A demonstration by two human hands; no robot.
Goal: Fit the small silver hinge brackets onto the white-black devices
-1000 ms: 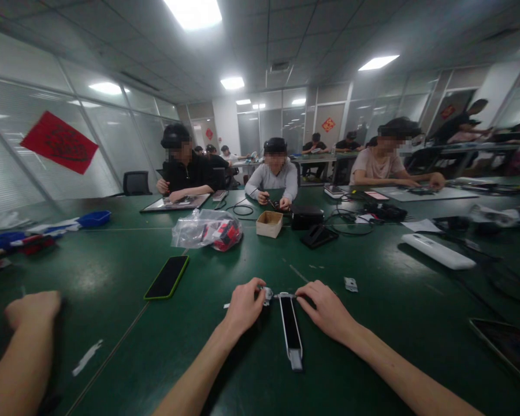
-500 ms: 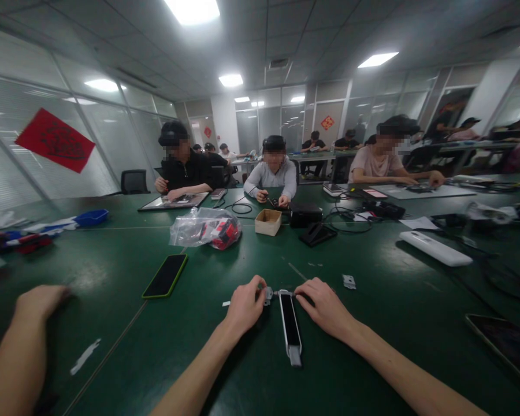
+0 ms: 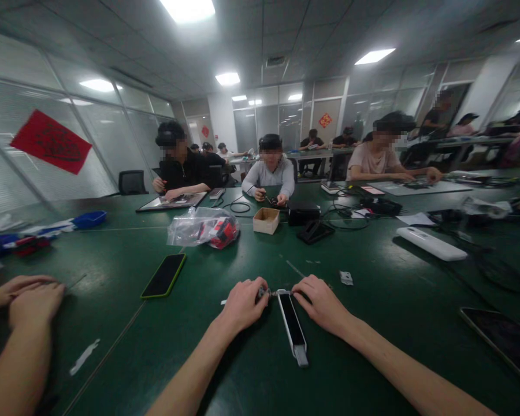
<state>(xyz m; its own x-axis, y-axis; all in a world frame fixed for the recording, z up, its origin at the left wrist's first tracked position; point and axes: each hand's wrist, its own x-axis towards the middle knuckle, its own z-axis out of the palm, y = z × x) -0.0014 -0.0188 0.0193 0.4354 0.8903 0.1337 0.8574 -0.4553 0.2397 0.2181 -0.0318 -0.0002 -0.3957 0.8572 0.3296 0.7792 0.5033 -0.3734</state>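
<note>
A slim pen-like device [image 3: 292,322] with a white frame, a long black panel and a grey tip lies on the green table in front of me, tip towards me. At its far end, on the left, my left hand [image 3: 244,303] is closed around a small grey part [image 3: 262,293], mostly hidden by the fingers. On the other side, my right hand [image 3: 321,301] has its thumb and fingers pinched together at the device's upper right corner. What those fingertips hold, if anything, is too small to make out. A small silvery piece [image 3: 345,278] lies beyond my right hand.
A green-edged phone [image 3: 163,276] lies to the left, near a co-worker's hands [image 3: 34,300]. Farther off are a plastic bag [image 3: 203,228] with red items, a small box [image 3: 266,221] and a white case [image 3: 431,244]. Another phone [image 3: 500,341] lies at right.
My left hand has closed further over the small grey part, which shows less now. The device's near end has swung slightly right. A co-worker's second hand has appeared at the left.
</note>
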